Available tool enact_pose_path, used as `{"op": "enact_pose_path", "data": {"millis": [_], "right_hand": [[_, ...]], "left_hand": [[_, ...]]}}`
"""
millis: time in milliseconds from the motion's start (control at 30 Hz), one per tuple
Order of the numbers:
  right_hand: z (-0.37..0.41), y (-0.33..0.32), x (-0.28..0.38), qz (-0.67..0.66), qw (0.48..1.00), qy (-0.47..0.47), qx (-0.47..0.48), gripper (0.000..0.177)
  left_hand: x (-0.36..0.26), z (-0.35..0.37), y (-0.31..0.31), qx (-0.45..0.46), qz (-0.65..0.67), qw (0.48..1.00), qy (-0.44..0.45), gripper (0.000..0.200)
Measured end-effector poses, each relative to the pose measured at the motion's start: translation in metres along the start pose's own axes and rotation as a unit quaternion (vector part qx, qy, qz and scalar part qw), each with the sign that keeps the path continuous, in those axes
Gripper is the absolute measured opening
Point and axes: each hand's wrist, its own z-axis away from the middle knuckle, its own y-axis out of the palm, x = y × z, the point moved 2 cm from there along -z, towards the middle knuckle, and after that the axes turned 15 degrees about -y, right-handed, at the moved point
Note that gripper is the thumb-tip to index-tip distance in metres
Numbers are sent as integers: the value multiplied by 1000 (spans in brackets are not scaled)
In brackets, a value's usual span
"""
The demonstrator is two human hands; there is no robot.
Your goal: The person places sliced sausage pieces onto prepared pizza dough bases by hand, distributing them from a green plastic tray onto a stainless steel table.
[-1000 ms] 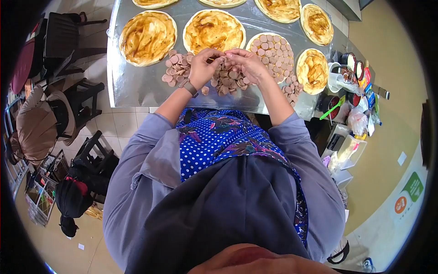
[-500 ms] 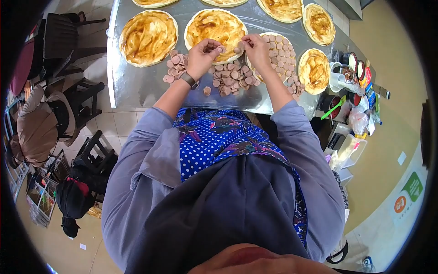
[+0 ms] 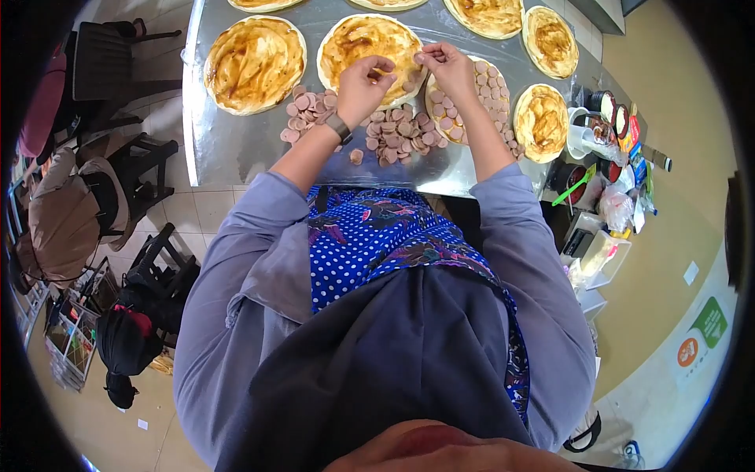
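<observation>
The right hand point(image 3: 452, 74) pinches a sausage slice point(image 3: 419, 58) in its fingers point(image 3: 438, 49), likely light, soft, best taken by the rim. The left hand point(image 3: 361, 91): grip unclear.

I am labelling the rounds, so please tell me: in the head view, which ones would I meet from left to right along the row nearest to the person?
First large sauced round, second large sauced round, round topped with pinkish slices, small sauced round.
</observation>
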Motion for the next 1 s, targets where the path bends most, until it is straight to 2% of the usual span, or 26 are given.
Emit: {"op": "enact_pose_path", "data": {"millis": [33, 100, 133, 200, 233, 300, 400, 433, 500, 533, 600, 700, 833, 900, 933, 1000], "right_hand": [[0, 0, -1, -1, 1000, 1, 0, 13], [-1, -2, 5, 150, 973, -175, -30, 12], [0, -1, 0, 149, 973, -174, -29, 12], [4, 3, -3, 222, 916, -335, -11, 14], [8, 3, -2, 221, 915, -336, -11, 14], [17, 4, 1, 252, 892, -375, 13, 17], [19, 1, 7, 269, 880, -390, 15, 15], [23, 0, 12, 269, 880, -391, 15, 15], [39, -4, 23, 273, 912, -302, 51, 11], [51, -3, 28, 273, 911, -303, 51, 11], [81, 7, 27, 191, 956, -144, 171, 9], [115, 16, 41, 231, 943, -182, 155, 7], [120, 18, 36, 190, 958, -158, 143, 10], [108, 13, 32, 31, 991, -39, 125, 15], [96, 10, 29, 32, 991, -39, 125, 15], [62, 1, 15, -128, 991, 36, 33, 18]], "left_hand": [[-1, 7, -4, -27, -84, 994, 63, 17], [2, 23, -11, -15, -137, 988, 75, 17], [6, 32, -12, -3, -189, 978, 87, 17], [11, 48, -11, 4, -218, 969, 120, 17], [15, 57, -9, 11, -245, 957, 152, 16], [21, 69, -6, 40, -274, 951, 141, 17], [24, 81, 8, 46, -306, 917, 252, 21], [27, 83, 10, 46, -306, 917, 252, 21], [32, 87, 14, 66, -366, 907, 200, 22], [34, 88, 13, 65, -365, 907, 201, 22], [37, 91, 9, 68, -363, 908, 200, 21], [36, 97, 0, 71, -341, 917, 193, 18], [36, 104, -9, 56, -311, 918, 238, 17], [39, 104, -13, 93, -253, 954, 128, 22], [35, 103, -13, 93, -253, 954, 129, 22], [34, 100, -16, 89, -105, 990, 5, 30]]}}
